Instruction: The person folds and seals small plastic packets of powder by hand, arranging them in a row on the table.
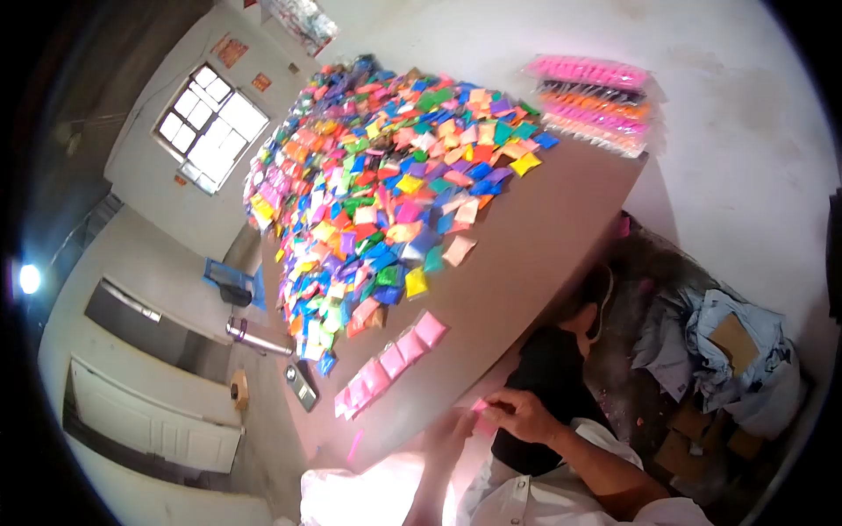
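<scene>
Near the table's front edge, my right hand (523, 415) is closed in a pinch on a small pink packet (480, 406). My left hand (451, 428) meets the same packet from the other side, its fingers closed at the packet's edge and partly washed out by bright light. On the table just beyond my hands lies a slanting row of pink packets (392, 358), side by side. A thin pink strip (355, 445) lies close to the table's near corner.
A big heap of small colourful packets (386, 193) covers much of the brown table (535, 237). Bagged rows of packets (596, 101) lie at its far right corner. A phone (301, 386) and a metal flask (259, 336) sit at the left edge. Bags and cardboard (732, 342) lie on the floor, right.
</scene>
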